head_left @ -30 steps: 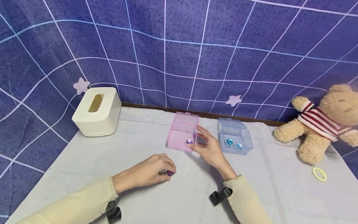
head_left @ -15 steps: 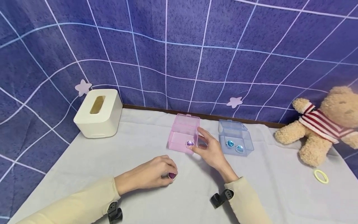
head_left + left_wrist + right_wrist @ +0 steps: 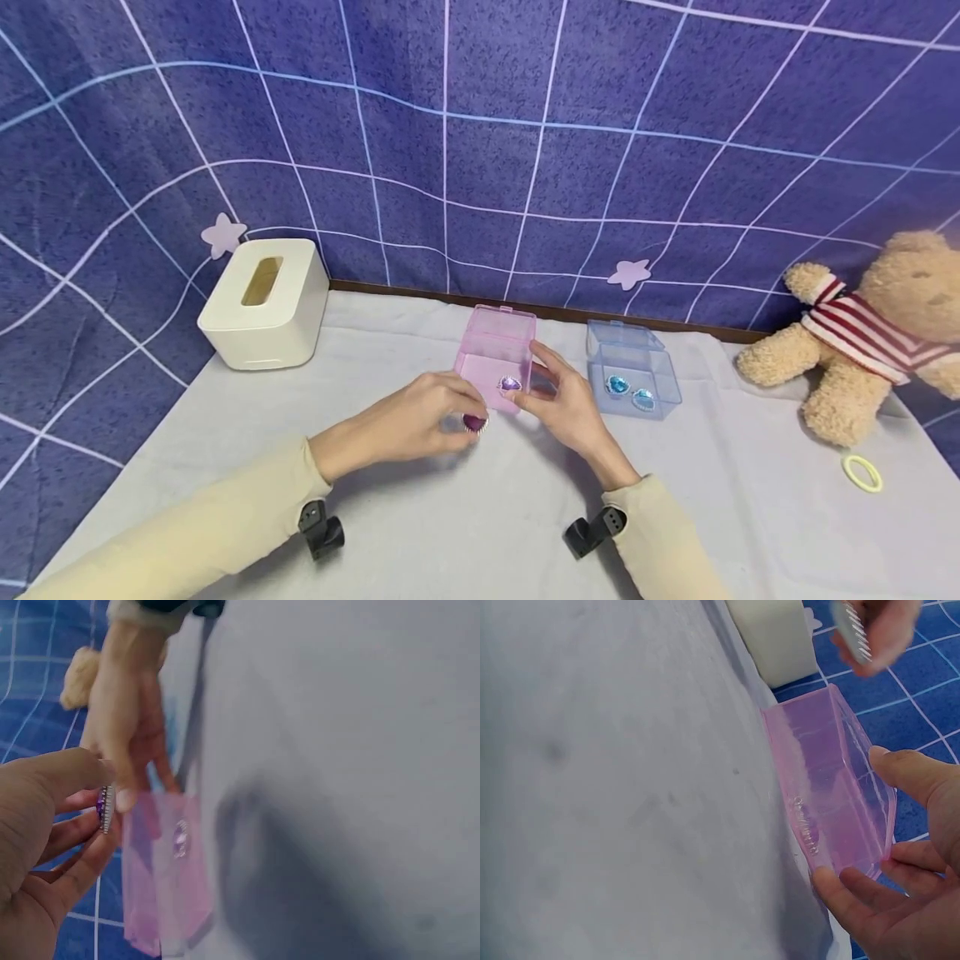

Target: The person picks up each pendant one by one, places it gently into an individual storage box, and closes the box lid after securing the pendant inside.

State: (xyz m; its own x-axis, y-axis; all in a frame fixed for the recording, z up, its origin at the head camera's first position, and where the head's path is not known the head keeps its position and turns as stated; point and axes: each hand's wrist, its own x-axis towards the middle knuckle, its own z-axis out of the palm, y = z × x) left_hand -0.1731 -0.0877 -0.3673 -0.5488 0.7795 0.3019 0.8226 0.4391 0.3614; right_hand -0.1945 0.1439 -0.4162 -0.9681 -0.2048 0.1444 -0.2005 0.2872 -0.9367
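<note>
Between thumb and fingers my left hand (image 3: 416, 421) pinches a purple gem (image 3: 474, 423) with a beaded silver rim, held in front of the open pink box (image 3: 474, 368). The left wrist view shows this gem (image 3: 106, 810) edge-on. My right hand (image 3: 566, 407) grips the right end of the clear pink box, thumb on one side and fingers on the other, as the right wrist view also shows. Inside that box lies another purple gem (image 3: 510, 382), near the right thumb. Right of the hand stands an open clear blue box (image 3: 664, 373) holding two blue gems (image 3: 617, 385).
A white tissue box (image 3: 262, 308) stands at the back left. At the far right sits a teddy bear (image 3: 862, 342) in a striped shirt, with a yellow-green ring (image 3: 862, 472) in front. Behind the table hangs a blue grid cloth (image 3: 405, 167) with star shapes.
My left hand has lifted and moved forward and slightly right, carrying the purple gem close to the pink box's front. The right hand keeps its place at the box.
</note>
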